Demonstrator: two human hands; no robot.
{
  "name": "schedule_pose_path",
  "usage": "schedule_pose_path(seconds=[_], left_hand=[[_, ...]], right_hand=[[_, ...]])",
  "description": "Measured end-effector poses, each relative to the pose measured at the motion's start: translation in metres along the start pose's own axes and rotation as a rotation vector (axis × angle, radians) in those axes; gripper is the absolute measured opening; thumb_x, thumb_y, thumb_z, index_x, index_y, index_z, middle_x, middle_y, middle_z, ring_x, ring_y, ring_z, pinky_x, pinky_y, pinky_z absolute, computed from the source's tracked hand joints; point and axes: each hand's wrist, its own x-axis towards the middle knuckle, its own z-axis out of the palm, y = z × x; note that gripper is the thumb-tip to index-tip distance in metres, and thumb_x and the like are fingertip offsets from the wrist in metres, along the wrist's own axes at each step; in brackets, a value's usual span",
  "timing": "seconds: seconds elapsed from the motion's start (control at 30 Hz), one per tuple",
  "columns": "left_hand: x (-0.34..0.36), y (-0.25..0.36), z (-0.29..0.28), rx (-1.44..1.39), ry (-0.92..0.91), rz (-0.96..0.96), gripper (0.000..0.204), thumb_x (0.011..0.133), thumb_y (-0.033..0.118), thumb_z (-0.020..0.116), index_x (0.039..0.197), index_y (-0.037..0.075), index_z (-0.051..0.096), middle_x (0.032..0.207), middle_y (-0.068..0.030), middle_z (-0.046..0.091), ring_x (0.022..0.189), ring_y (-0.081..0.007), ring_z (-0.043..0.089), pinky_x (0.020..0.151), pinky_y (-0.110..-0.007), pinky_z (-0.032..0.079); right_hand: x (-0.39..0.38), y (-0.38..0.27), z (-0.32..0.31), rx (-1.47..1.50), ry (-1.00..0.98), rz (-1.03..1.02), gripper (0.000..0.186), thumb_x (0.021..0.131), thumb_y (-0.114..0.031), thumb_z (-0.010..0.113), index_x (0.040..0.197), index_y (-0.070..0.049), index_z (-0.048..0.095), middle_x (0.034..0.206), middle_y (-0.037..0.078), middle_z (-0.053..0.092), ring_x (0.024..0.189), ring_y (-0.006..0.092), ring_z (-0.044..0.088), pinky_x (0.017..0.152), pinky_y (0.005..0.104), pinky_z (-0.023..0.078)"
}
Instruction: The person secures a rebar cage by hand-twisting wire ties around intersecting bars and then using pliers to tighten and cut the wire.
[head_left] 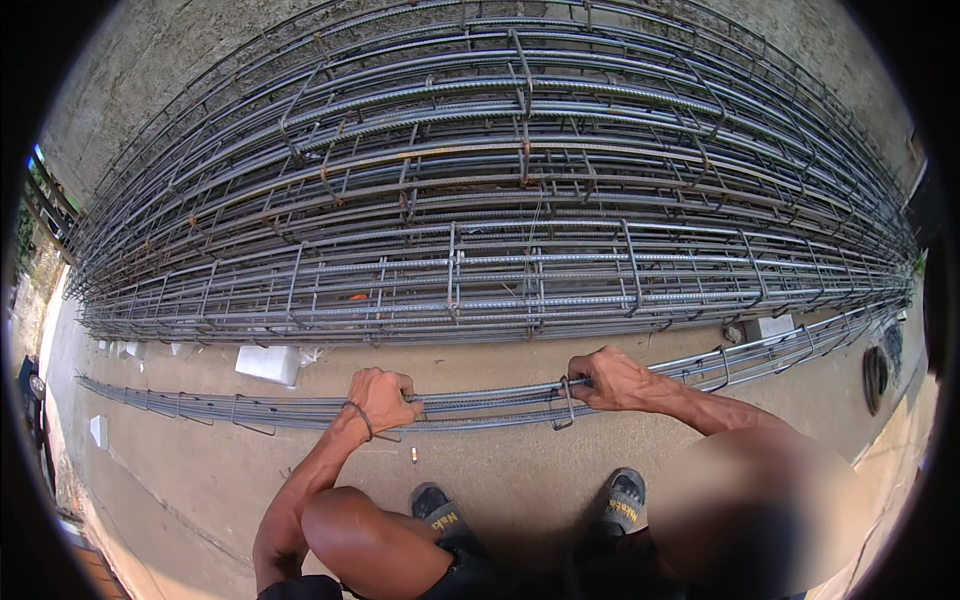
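A long, narrow rebar cage (490, 404) lies across the ground in front of me, its bars bound by spaced wire stirrups. My left hand (381, 399) is closed over the bars near the cage's middle, a dark band around its wrist. Farther right, my right hand (612, 380) grips the upper bars beside a stirrup (565, 405). The fingertips of both hands are partly hidden behind the knuckles and the steel.
Just beyond stands a large pile of rebar cages (455, 258). White blocks (267, 364) sit by its lower edge, and a dark coil (876, 380) lies at the far right. A small orange-and-white object (414, 455) lies near my left shoe (433, 505).
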Motion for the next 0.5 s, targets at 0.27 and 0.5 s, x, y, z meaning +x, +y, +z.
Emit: schedule_pose_path(seconds=[0.27, 0.5], left_hand=[[0.030, 0.012, -0.044, 0.587, 0.117, 0.332, 0.047, 0.069, 0.015, 0.067, 0.113, 0.001, 0.062, 0.097, -0.0228, 0.065, 0.088, -0.0364, 0.064, 0.083, -0.048, 0.049], [0.047, 0.024, -0.024, 0.697, 0.379, 0.322, 0.061, 0.075, 0.006, 0.059, 0.130, -0.014, 0.041, 0.113, -0.0285, 0.049, 0.112, -0.0397, 0.051, 0.101, -0.053, 0.040]], right_hand=[[0.011, -0.014, -0.038, -0.047, 0.238, 0.018, 0.024, 0.082, -0.017, 0.066, 0.091, 0.006, 0.065, 0.070, 0.027, 0.062, 0.071, 0.0442, 0.063, 0.068, 0.0474, 0.050], [0.016, -0.007, -0.033, -0.077, 0.218, 0.020, 0.022, 0.082, -0.015, 0.067, 0.092, 0.005, 0.066, 0.075, 0.026, 0.064, 0.074, 0.0435, 0.064, 0.070, 0.0474, 0.051]])
